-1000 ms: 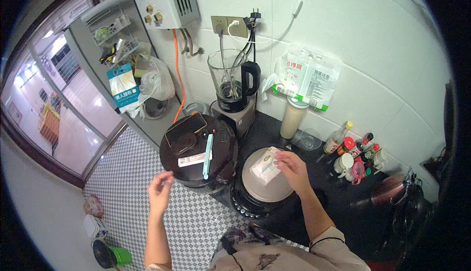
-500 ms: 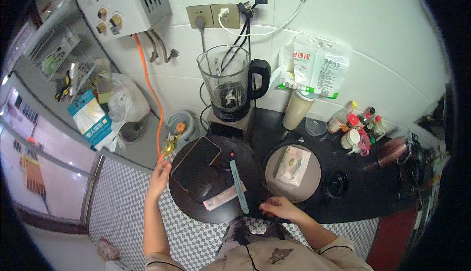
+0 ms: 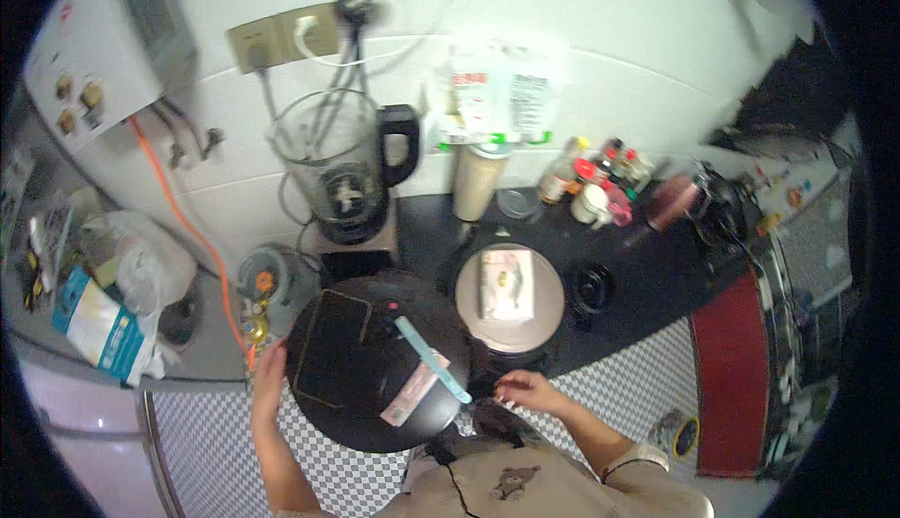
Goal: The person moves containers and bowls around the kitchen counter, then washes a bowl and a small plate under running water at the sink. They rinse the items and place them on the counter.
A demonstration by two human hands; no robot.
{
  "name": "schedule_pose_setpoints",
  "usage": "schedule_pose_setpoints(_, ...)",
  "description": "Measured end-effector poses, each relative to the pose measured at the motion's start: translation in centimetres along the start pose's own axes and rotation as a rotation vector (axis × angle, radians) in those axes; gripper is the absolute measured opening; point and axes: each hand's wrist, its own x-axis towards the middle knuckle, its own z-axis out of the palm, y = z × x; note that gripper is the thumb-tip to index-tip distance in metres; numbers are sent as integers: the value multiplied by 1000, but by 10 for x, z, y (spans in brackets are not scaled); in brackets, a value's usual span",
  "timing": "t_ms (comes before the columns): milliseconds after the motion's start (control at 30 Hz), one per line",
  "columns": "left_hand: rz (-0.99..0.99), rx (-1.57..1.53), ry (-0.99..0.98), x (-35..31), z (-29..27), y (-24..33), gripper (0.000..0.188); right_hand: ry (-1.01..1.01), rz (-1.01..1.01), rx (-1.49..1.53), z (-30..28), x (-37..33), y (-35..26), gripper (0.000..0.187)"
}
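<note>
A large black round tray-like pan (image 3: 323,415) is in front of me, its near edge close to my body. On it lie a turquoise strip (image 3: 431,359), a pink-and-white packet (image 3: 414,391) and a dark flat rectangle (image 3: 330,330) with a light edge. My left hand (image 3: 270,377) closes on the pan's left rim. My right hand (image 3: 530,392) is by the pan's right edge, fingers curled; what they hold, if anything, is hidden. Beyond the right hand, a pink-white tissue pack (image 3: 506,285) rests on a pale round plate (image 3: 525,335).
Behind the pan stands a glass blender (image 3: 328,166). A filled jar (image 3: 476,180), sauce bottles (image 3: 567,171) and a black round lid (image 3: 592,288) are on the black counter (image 3: 647,279). An orange hose (image 3: 187,213) runs down to a brass valve (image 3: 255,326); plastic bags (image 3: 141,265) sit left.
The view has turned right, so the room's things sit further left. The pan appears nearer my body and further right relative to the blender. Both hands stay at its sides.
</note>
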Motion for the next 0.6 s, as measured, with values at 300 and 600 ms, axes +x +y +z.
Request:
schedule_pose_setpoints(300,606,-622,-206,-81,-4,43,21,890,170,284,-142,-12,94,48)
schedule_pose_setpoints(600,606,-359,-451,-178,135,116,41,1036,340,651,-244,67,101,85)
